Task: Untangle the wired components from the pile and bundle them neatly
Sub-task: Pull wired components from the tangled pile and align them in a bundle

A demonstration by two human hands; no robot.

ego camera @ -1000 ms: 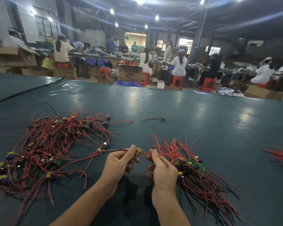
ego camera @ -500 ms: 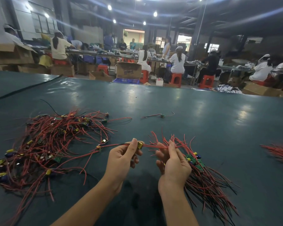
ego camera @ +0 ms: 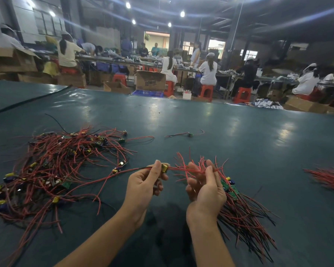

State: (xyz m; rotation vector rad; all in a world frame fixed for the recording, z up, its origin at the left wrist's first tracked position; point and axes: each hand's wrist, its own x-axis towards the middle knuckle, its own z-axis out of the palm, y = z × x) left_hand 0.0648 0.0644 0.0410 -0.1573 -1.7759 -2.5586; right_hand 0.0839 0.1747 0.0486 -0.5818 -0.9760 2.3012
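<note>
While the tangled pile (ego camera: 52, 170) of red and black wires and small boards is left sprawled at the near left of the green table (ego camera: 239, 132), one unit is being worked out of it. A wired component (ego camera: 164, 168) is pinched between the thumb and fingertips of the left hand (ego camera: 145, 185) and held above the tabletop, with wires trailing leftward toward the pile. Its red leads (ego camera: 183, 169) are stretched out to the right, where they are caught between the thumb and half-curled fingers of the right hand (ego camera: 204, 189), turned palm up. Farther off, a single stray component (ego camera: 190, 134) is seen lying alone. Just right of the right hand, the sorted bundle (ego camera: 243, 209) is laid out, boards grouped together and wires fanned toward the near right; whether its tips are touched by that hand cannot be told. At the right edge another red heap (ego camera: 330, 180) is glimpsed. The step in hand is judged to be the straightening of a unit not yet free. Next, the trailing wires must be drawn clear and the piece laid parallel on the bundle.
</note>
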